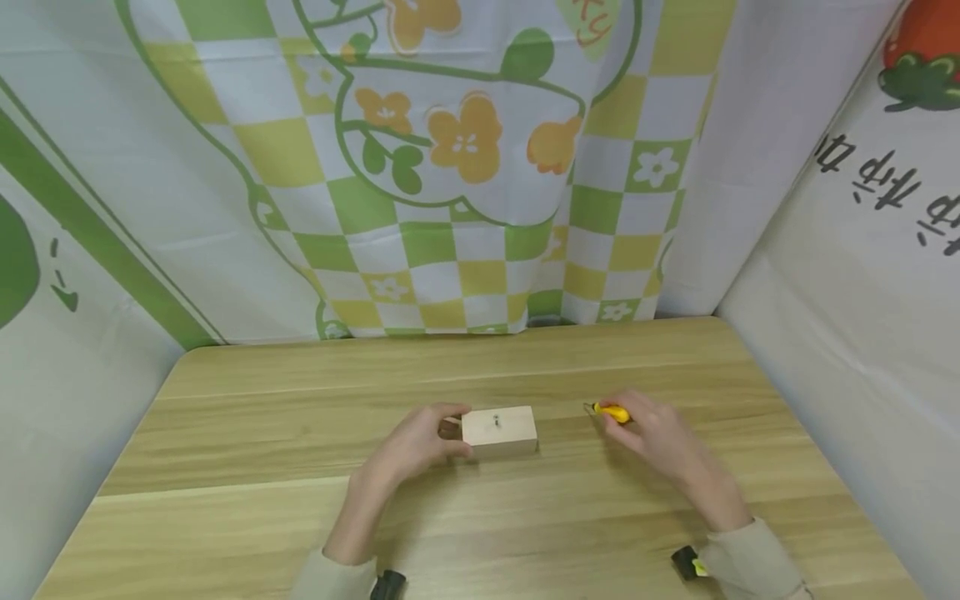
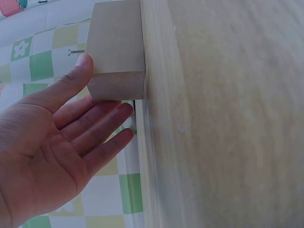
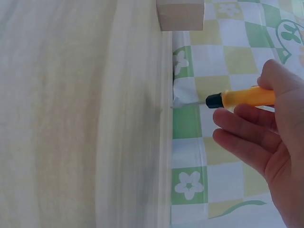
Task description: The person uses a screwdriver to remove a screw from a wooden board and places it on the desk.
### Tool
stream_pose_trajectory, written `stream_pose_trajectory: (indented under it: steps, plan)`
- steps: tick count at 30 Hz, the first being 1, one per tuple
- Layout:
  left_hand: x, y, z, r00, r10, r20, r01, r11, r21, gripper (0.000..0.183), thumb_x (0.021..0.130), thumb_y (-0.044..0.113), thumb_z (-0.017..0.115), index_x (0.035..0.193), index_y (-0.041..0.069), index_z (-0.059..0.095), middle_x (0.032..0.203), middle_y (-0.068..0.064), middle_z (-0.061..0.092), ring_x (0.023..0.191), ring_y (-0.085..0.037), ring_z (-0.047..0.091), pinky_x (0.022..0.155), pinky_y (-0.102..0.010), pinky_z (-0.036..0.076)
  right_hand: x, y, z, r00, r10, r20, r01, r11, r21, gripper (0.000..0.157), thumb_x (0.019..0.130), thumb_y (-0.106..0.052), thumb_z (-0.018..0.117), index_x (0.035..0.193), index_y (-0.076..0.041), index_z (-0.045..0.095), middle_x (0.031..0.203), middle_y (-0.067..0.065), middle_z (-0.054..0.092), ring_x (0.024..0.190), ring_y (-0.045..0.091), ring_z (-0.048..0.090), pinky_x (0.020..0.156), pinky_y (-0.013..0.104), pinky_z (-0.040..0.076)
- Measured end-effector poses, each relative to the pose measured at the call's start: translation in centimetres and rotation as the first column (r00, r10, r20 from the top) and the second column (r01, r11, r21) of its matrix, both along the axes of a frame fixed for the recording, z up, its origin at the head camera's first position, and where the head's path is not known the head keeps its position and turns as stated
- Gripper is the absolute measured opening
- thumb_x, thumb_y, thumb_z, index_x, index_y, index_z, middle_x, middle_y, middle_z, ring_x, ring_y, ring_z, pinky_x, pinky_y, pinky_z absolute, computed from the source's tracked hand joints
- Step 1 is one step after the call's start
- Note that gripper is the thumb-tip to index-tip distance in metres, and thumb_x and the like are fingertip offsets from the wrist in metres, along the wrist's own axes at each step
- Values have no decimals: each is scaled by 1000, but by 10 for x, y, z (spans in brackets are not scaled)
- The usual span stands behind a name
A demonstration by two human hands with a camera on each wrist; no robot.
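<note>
A pale wooden block (image 1: 501, 442) lies on the table, and a small metal screw (image 1: 497, 421) sticks up from its top face. At the block's left end, my left hand (image 1: 420, 442) grips it, thumb at the near corner and index finger at the far one. The left wrist view shows the screw (image 2: 76, 52) standing partly out of the wood, close by the thumb tip. To the right of the block, my right hand (image 1: 663, 433) pinches a screwdriver (image 1: 617, 413) with a yellow handle and black collar. Its thin shaft (image 3: 202, 102) points down toward the tabletop, apart from the block.
The wood-grain table (image 1: 300, 517) runs back to a patterned curtain (image 1: 465, 250). White printed sheets (image 1: 862, 333) hang along both sides. A dark wrist camera (image 1: 685, 563) sits at the right sleeve, and another (image 1: 387, 585) at the left.
</note>
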State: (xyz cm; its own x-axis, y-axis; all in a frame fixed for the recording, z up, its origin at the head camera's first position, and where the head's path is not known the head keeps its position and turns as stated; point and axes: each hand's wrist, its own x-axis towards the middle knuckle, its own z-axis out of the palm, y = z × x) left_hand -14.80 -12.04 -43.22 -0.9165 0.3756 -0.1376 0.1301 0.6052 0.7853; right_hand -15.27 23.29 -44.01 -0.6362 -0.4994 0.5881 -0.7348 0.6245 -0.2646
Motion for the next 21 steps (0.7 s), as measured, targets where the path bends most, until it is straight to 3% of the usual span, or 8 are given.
stream_pose_trajectory:
  steps: [7, 12, 21]
  plan:
    - [0, 0, 2, 1000, -5, 4, 5, 1000, 8, 61, 79, 25, 76, 133, 8, 52, 124, -9, 60, 110, -25, 60, 89, -38, 51, 1, -2, 6, 1000, -7, 18, 7, 1000, -7, 20, 80, -8, 71, 99, -5, 66, 92, 0, 63, 75, 7, 60, 59, 24, 54]
    - [0, 0, 2, 1000, -4, 5, 4, 1000, 12, 61, 79, 24, 76, 133, 8, 52, 125, -9, 60, 110, -26, 60, 89, -39, 51, 2, -6, 12, 1000, -8, -6, 8, 1000, -20, 18, 87, -20, 67, 99, -7, 67, 88, -5, 60, 70, 6, 57, 57, 17, 50]
    - [-1, 0, 0, 1000, 1, 12, -1, 1000, 20, 62, 78, 25, 76, 133, 8, 52, 125, -9, 60, 110, -26, 60, 89, -39, 51, -3, -20, 29, 997, 27, -77, -31, 998, -46, 20, 84, -26, 70, 95, -8, 67, 91, -6, 56, 71, 4, 55, 57, 13, 47]
